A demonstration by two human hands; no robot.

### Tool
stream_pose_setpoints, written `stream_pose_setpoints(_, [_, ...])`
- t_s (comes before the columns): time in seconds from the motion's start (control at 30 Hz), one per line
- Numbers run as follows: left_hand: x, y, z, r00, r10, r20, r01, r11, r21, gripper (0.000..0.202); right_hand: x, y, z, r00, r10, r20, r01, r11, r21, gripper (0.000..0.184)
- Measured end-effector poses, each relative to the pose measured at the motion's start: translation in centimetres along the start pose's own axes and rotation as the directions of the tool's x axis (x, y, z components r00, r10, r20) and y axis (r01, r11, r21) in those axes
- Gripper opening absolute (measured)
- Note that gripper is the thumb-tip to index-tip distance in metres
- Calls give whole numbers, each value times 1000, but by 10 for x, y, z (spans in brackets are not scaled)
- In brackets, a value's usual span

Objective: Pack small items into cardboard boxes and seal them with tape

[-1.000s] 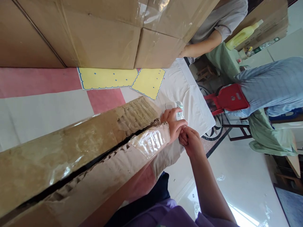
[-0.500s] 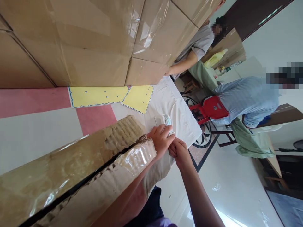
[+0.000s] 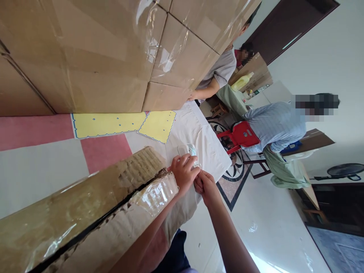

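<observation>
My left hand (image 3: 184, 173) is beside the torn end of a taped cardboard box (image 3: 153, 197), its fingers bent and its thumb side meeting my other hand. My right hand (image 3: 205, 185) is closed, fingers curled together, touching the left fingertips. Whatever the two hands pinch between them is hidden or too small to name. Just beyond the left fingers, a small white and pale green object (image 3: 191, 149) lies on the white cloth (image 3: 210, 148); its kind is unclear.
Large taped cardboard boxes (image 3: 108, 57) stand across the table from me. Yellow blue-edged sheets (image 3: 108, 125) lie on the pink and white checked cloth (image 3: 34, 163). One person (image 3: 216, 76) is behind the boxes; another (image 3: 278, 121) sits on a red chair (image 3: 246, 133).
The view has shifted, so the scene sits further left and slightly lower. My hands stay together beside the box end, with little change in their grip.
</observation>
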State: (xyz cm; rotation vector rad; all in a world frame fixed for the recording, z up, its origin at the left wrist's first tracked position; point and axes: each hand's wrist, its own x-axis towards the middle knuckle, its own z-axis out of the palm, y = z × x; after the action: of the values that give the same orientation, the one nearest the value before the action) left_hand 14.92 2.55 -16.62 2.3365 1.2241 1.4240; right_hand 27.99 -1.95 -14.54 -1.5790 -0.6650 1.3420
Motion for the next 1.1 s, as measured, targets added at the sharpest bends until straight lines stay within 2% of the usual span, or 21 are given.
stream_pose_setpoints(0.13, [1, 0, -1, 1000, 17, -4, -17, 1000, 0, 17, 0, -1, 0, 1000, 19, -7, -19, 1000, 3, 43])
stream_pose_setpoints(0.47, [3, -2, -6, 982, 104, 155, -106, 994, 2, 15, 3, 1, -3, 1000, 20, 19, -20, 1000, 5, 49])
stream_pose_setpoints(0.77, [3, -3, -2, 949, 132, 285, -145, 989, 23, 15, 9, 2, -11, 992, -7, 124, 5, 1000, 14, 47])
stream_pose_setpoints(0.9, [1, -1, -1, 948, 111, 299, -111, 994, -16, 18, 9, 3, -12, 987, -33, 155, 31, 999, 12, 46])
stream_pose_setpoints(1.1, [-5, 1, 2, 962, 45, 268, -33, 998, -50, 20, 6, 6, -8, 990, -78, 119, 81, 997, -13, 41])
